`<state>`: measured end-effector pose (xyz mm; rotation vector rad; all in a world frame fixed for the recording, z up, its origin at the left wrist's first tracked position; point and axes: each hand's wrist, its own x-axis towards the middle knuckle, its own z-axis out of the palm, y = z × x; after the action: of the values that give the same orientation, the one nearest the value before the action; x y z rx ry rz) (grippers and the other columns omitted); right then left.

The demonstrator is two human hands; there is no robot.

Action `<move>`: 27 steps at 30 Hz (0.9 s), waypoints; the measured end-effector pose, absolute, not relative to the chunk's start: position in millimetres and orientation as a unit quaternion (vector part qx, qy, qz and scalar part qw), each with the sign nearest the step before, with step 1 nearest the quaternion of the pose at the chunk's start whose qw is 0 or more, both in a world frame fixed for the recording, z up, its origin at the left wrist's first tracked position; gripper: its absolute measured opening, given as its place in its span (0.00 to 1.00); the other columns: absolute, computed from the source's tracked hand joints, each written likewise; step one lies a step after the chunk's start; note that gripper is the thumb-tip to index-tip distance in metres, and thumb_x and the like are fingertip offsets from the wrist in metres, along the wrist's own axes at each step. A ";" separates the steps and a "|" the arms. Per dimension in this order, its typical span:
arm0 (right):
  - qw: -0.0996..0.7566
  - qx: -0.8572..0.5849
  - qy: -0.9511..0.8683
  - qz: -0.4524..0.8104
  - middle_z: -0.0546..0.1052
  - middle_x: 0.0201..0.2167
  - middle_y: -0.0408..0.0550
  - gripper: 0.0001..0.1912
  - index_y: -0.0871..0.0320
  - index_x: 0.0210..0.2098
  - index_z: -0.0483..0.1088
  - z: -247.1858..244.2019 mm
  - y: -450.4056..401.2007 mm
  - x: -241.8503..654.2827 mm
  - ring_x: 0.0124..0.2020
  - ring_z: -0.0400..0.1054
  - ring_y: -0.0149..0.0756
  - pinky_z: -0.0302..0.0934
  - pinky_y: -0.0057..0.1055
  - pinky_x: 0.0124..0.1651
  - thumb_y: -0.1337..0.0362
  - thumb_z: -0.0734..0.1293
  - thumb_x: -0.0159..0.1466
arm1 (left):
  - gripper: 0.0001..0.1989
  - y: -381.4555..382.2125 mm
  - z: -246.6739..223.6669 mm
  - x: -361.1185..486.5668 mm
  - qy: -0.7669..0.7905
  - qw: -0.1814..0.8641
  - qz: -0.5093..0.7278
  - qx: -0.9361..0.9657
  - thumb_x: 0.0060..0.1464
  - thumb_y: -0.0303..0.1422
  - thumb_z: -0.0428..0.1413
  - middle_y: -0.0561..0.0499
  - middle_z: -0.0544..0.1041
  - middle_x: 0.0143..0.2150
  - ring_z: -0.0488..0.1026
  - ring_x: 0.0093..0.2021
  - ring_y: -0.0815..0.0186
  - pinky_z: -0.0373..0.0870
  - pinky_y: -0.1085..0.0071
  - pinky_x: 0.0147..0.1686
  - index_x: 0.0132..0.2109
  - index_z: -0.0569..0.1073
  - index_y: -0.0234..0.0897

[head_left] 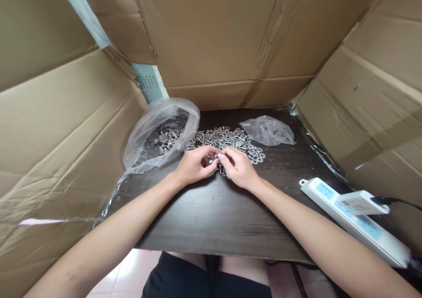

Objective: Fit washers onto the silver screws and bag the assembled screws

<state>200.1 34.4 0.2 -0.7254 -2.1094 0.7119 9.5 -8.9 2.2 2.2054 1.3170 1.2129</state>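
Note:
My left hand (198, 164) and my right hand (238, 166) meet over the near edge of a pile of bolts, nuts and washers (227, 139). Between their fingertips is a small metal bolt (216, 156), pinched from both sides; its far end is covered by the fingers. Just below the fingertips a few loose bolts (222, 170) lie on the table. Flat washers (259, 157) are scattered by the right hand. To the left of the pile an open clear plastic bag (138, 153) holds more bolts (168, 139).
A crumpled clear bag (268, 131) lies at the back right of the dark table (211, 214). On the right, a white power strip (379, 232) carries a plugged-in adapter (362, 202) with a black cable. Cardboard walls (217, 38) enclose the back and both sides.

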 end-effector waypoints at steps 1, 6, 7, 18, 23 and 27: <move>0.390 -0.285 -0.830 0.280 0.69 0.28 0.44 0.11 0.56 0.33 0.67 0.1 34.5 200.0 0.30 0.63 0.35 0.56 0.33 0.35 0.63 0.60 0.72 | 0.11 -8.9 2.2 9.5 0.458 0.150 0.422 0.768 0.58 0.29 0.58 0.54 0.77 0.33 0.73 0.26 0.74 0.71 0.78 0.29 0.48 0.75 0.37; 0.389 -0.284 -0.830 0.281 0.69 0.28 0.43 0.11 0.55 0.32 0.67 0.2 34.7 199.6 0.29 0.63 0.35 0.57 0.33 0.35 0.63 0.60 0.72 | 0.10 -9.0 1.1 9.2 0.463 0.152 0.419 0.766 0.58 0.29 0.59 0.55 0.77 0.33 0.72 0.26 0.74 0.71 0.77 0.29 0.48 0.75 0.37; 0.389 -0.284 -0.830 0.282 0.69 0.28 0.44 0.11 0.55 0.33 0.67 0.4 34.5 199.6 0.29 0.63 0.35 0.57 0.33 0.35 0.63 0.60 0.72 | 0.10 -9.0 1.0 9.3 0.464 0.153 0.419 0.766 0.58 0.30 0.59 0.54 0.77 0.33 0.73 0.26 0.74 0.71 0.77 0.29 0.48 0.75 0.37; 0.380 -0.296 -0.831 0.278 0.72 0.32 0.45 0.03 0.55 0.37 0.68 2.5 33.5 200.3 0.30 0.64 0.35 0.57 0.33 0.33 0.65 0.63 0.69 | 0.11 -9.1 1.5 9.5 0.462 0.150 0.418 0.768 0.57 0.29 0.59 0.54 0.78 0.34 0.73 0.26 0.73 0.71 0.77 0.30 0.48 0.75 0.37; 0.384 -0.293 -0.831 0.277 0.71 0.31 0.45 0.05 0.56 0.37 0.69 2.0 33.5 200.0 0.29 0.63 0.35 0.56 0.33 0.33 0.65 0.62 0.69 | 0.11 -9.2 1.5 9.4 0.462 0.151 0.416 0.768 0.58 0.29 0.58 0.54 0.77 0.33 0.73 0.26 0.73 0.71 0.77 0.30 0.48 0.75 0.37; 0.385 -0.291 -0.830 0.278 0.71 0.30 0.45 0.06 0.56 0.37 0.69 1.3 33.8 200.2 0.29 0.63 0.35 0.56 0.33 0.34 0.65 0.62 0.70 | 0.11 -9.2 1.1 9.6 0.462 0.149 0.416 0.769 0.58 0.29 0.58 0.54 0.77 0.33 0.73 0.26 0.73 0.71 0.77 0.30 0.48 0.75 0.36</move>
<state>200.2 33.8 1.3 -0.7413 -2.1148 0.7093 9.6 -9.2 1.1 2.2096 1.3292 1.1969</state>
